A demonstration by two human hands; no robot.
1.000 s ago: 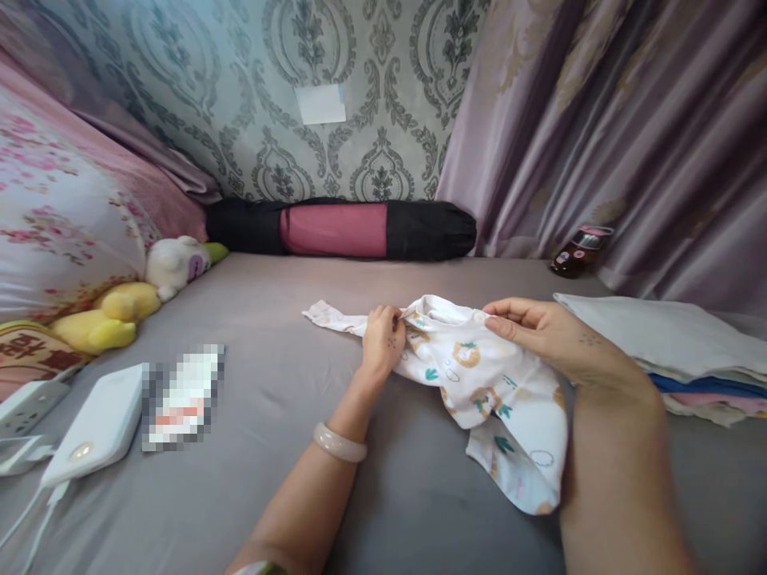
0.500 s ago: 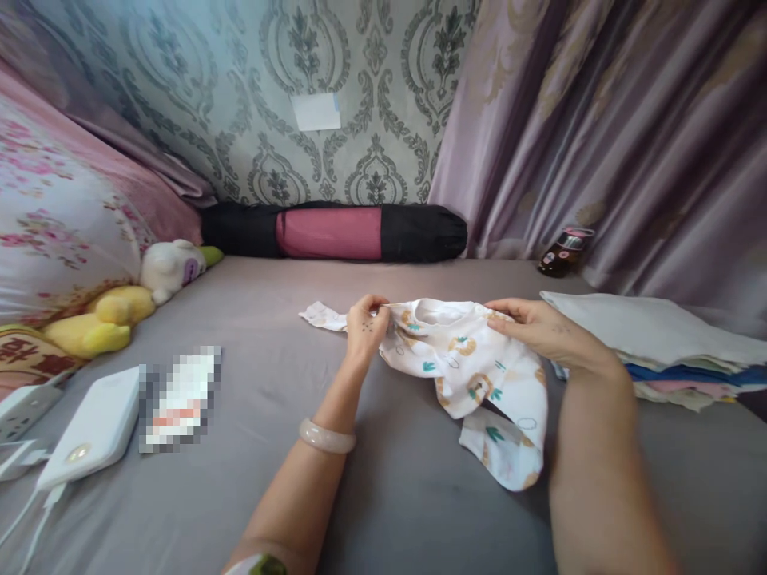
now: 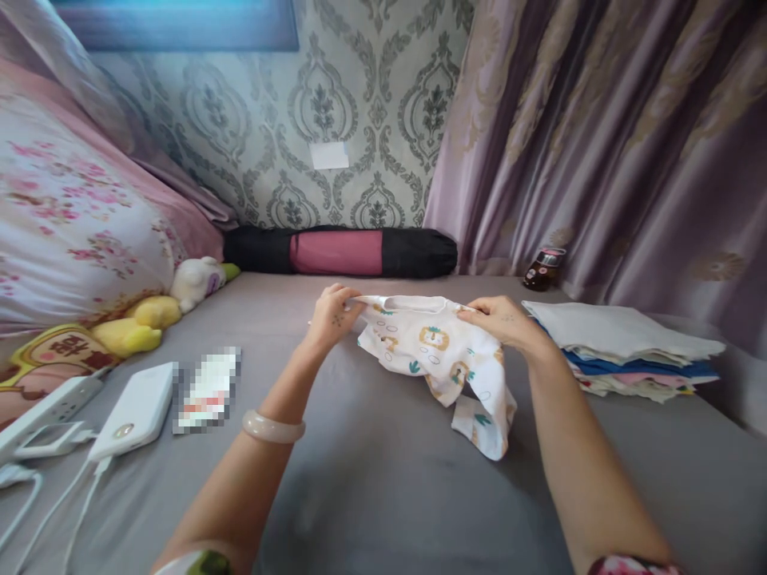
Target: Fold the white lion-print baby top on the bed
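Observation:
A small white long-sleeved shirt (image 3: 419,343) printed with lions and green leaves hangs between my hands over the grey sheet. My left hand (image 3: 335,318) pinches it at the left shoulder, beside the neckline. At the opposite shoulder, my right hand (image 3: 494,318) grips the cloth between thumb and fingers. The neck opening faces up and is stretched wide. One sleeve dangles below on the right, its end folded back; the other sleeve is mostly hidden behind my left hand.
A stack of folded clothes (image 3: 623,339) lies at the right, with a dark bottle (image 3: 544,269) behind it. A black and maroon roll (image 3: 335,251) lies along the wall. On the left are a white power bank (image 3: 135,415), a power strip (image 3: 51,415), cables and plush toys (image 3: 129,327).
My hands have moved apart, the left one to the left, pulling the shirt's shoulders and neckline tighter. The camera view has tilted up, showing more of the wall.

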